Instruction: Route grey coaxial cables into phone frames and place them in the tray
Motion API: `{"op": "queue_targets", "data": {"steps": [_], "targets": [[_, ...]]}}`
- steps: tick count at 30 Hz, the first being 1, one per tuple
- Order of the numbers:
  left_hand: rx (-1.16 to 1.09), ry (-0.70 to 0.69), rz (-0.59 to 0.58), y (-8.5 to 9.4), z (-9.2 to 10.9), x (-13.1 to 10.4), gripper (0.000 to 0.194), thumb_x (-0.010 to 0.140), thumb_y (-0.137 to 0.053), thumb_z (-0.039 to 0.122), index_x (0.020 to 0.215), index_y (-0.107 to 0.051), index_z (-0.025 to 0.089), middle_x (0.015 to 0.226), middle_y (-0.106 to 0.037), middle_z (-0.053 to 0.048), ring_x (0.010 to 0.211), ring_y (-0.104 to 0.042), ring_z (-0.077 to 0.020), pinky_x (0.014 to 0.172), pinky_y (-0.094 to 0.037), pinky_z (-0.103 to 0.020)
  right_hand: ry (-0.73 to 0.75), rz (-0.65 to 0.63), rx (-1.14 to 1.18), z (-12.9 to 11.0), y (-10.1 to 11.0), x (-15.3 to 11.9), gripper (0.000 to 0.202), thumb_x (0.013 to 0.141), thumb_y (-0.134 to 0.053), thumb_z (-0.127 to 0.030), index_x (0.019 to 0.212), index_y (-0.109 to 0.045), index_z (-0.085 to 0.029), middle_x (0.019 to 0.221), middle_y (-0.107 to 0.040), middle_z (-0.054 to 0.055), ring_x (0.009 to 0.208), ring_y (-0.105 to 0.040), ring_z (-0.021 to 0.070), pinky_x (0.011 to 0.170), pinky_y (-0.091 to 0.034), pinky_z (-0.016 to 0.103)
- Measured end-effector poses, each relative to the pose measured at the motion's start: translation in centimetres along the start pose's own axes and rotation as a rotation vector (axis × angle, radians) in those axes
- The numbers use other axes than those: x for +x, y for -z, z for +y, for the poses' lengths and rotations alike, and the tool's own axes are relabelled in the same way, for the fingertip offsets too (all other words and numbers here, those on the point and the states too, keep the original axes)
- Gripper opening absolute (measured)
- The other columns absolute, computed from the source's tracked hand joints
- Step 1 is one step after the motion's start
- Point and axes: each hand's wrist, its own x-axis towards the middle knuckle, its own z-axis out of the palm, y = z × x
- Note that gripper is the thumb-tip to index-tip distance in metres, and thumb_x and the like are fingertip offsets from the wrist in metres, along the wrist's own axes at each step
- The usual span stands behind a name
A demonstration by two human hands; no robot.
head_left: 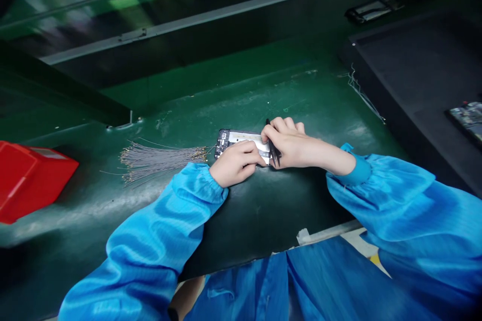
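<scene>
An opened phone body [241,137] lies on the green work surface, its metal frame and a dark circuit section at the left end showing. My left hand [236,163] rests over its near edge, fingers bent together and fingertips at the lower right part; whether they pinch anything is hidden. My right hand [288,144] is at the phone's right end, with black tweezers [273,146] held between thumb and fingers, pointing down toward me. A bundle of thin grey cables [163,158] with small gold-coloured ends lies left of the phone.
A red bin [33,178] stands at the far left. On the right is a black mat [422,75] bearing another opened device [469,118]. Loose thin wires [363,93] lie at its left edge. A further device [372,10] sits at the back right. A metal rail [226,12] crosses behind.
</scene>
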Motion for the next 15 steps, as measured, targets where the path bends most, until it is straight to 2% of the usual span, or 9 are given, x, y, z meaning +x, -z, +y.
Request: {"op": "queue_targets", "data": {"steps": [4,7,15], "targets": [[0.000,0.000,0.018,-0.1,0.0,0.0,0.027,0.075,-0.040,0.007,0.081,-0.066,0.016,0.074,-0.052,-0.004,0.073,-0.048,-0.0136,0.069,-0.042,-0.025,0.134,0.065,0.126,0.7,-0.7,-0.4,0.032,0.070,-0.056,-0.034,0.095,-0.040,-0.022,0.099,-0.041,0.007,0.089,-0.036,0.0238,0.071,-0.029,0.034],[0.030,0.032,0.026,-0.3,0.0,-0.1,0.026,0.074,-0.040,0.006,0.081,-0.064,0.015,0.075,-0.054,-0.004,0.074,-0.049,-0.0143,0.070,-0.042,-0.026,0.169,0.094,0.174,1.4,-1.1,-0.5,0.031,0.073,-0.057,-0.038,0.094,-0.040,-0.022,0.099,-0.041,0.006,0.091,-0.036,0.0232,0.073,-0.029,0.033],[0.084,0.131,0.031,-0.6,0.2,0.2,0.017,0.075,-0.041,0.008,0.078,-0.057,0.014,0.078,-0.054,-0.004,0.076,-0.049,-0.0153,0.072,-0.041,-0.026,0.201,0.047,0.027,0.9,-0.2,0.1,0.033,0.076,-0.053,-0.046,0.094,-0.043,-0.020,0.099,-0.041,0.009,0.089,-0.037,0.0241,0.071,-0.030,0.033]]}}
